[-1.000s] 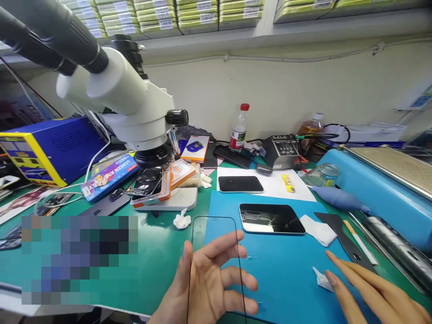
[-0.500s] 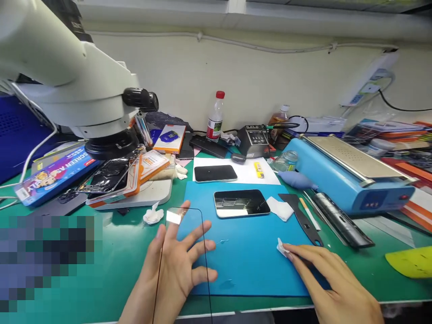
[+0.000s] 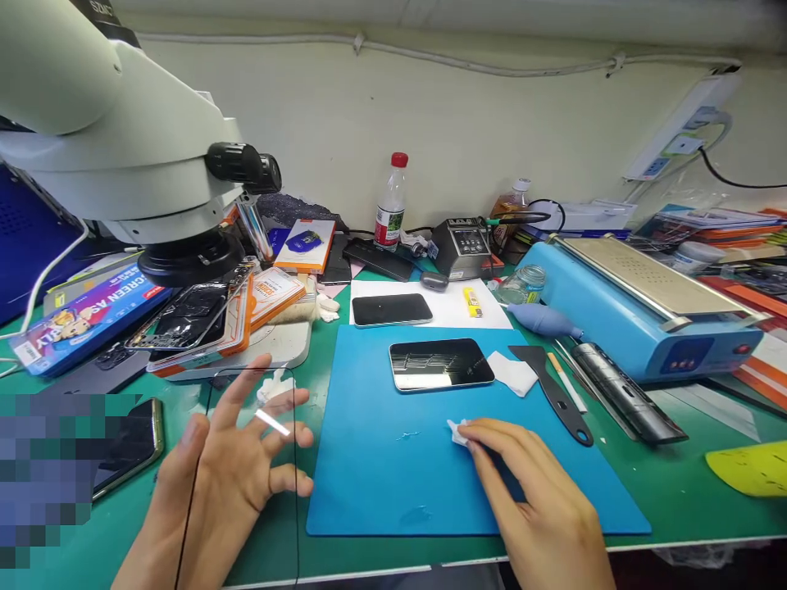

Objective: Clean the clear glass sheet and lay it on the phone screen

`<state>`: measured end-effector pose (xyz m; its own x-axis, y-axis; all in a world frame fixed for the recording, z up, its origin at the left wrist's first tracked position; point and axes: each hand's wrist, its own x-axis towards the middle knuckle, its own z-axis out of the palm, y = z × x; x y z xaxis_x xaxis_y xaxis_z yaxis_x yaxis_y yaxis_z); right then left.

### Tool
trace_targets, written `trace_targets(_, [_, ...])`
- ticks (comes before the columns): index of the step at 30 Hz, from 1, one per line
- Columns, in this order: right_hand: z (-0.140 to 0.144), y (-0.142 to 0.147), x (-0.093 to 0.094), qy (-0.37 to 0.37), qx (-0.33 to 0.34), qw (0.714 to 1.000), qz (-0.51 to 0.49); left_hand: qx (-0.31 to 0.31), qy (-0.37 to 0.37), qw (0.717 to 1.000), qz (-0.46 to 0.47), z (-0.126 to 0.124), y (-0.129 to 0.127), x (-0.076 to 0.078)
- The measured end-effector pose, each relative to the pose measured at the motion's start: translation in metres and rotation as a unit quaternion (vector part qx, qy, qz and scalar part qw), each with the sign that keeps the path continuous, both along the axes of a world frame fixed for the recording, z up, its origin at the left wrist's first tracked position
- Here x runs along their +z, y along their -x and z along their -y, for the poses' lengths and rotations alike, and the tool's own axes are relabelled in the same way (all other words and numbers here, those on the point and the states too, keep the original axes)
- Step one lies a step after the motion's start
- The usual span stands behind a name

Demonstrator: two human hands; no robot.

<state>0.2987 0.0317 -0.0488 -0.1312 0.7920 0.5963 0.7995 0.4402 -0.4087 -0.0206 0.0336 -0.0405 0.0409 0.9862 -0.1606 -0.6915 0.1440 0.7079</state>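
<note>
My left hand (image 3: 230, 467) is at the lower left with its fingers curved and apart. It holds a clear phone glass panel (image 3: 272, 422) with a thin black border by its long edges, thumb on one side and fingertips on the other. The palm shows through the glass. Over the blue mat (image 3: 362, 492), my right hand (image 3: 534, 492) pinches a small crumpled white tissue (image 3: 456, 433) between thumb and fingertips. A phone (image 3: 441, 365) with a glossy, reflecting screen lies flat on the mat, behind the tissue. Small clear smears show on the mat.
A folded white wipe (image 3: 512, 374), a black scraper (image 3: 557, 406) and a blue air blower (image 3: 545, 319) lie to the right, before a blue heating plate machine (image 3: 652, 328). A microscope (image 3: 166, 180) overhangs the left. Another phone (image 3: 392, 310) rests on white paper.
My left hand has moved left with the glass panel, off the mat's edge. My right hand has moved left over the mat with the tissue. The view has shifted slightly.
</note>
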Motion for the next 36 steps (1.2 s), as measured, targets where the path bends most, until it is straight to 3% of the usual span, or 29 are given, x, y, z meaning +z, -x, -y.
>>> trace_targets(7, [-0.012, 0.017, -0.001, -0.003, -0.027, 0.998, 0.048, 0.029, 0.013, 0.999, -0.025, 0.009, -0.01, 0.008])
trace_targets(18, [-0.014, 0.028, 0.001, -0.001, -0.036, 0.993, 0.114, 0.019, 0.037, 0.998, 0.041, 0.014, -0.011, 0.014])
trace_targets(23, [-0.005, 0.069, 0.001, 0.005, -0.022, 0.995, 0.096, 0.035, 0.049, 0.997, 0.041, 0.015, -0.012, 0.014])
trace_targets(27, [0.012, 0.106, 0.002, 0.018, 0.052, 0.994, 0.092, 0.038, 0.044, 0.998, 0.032, 0.014, -0.006, 0.002])
trace_targets(30, [0.017, 0.092, 0.01, 0.003, 0.116, 0.988, 0.1, 0.039, 0.042, 0.998, 0.025, 0.013, -0.005, 0.0])
trace_targets(31, [0.015, 0.079, 0.013, -0.002, 0.097, 0.99, 0.099, 0.043, 0.049, 0.998, 0.021, 0.013, -0.006, 0.003])
trace_targets(34, [0.0, 0.035, 0.02, -0.026, -0.064, 0.99, 0.121, 0.063, 0.085, 0.994, 0.007, 0.012, -0.012, 0.015])
trace_targets(36, [-0.008, 0.025, 0.018, -0.014, -0.066, 0.99, 0.124, 0.075, 0.103, 0.992, -0.005, 0.013, -0.016, 0.022])
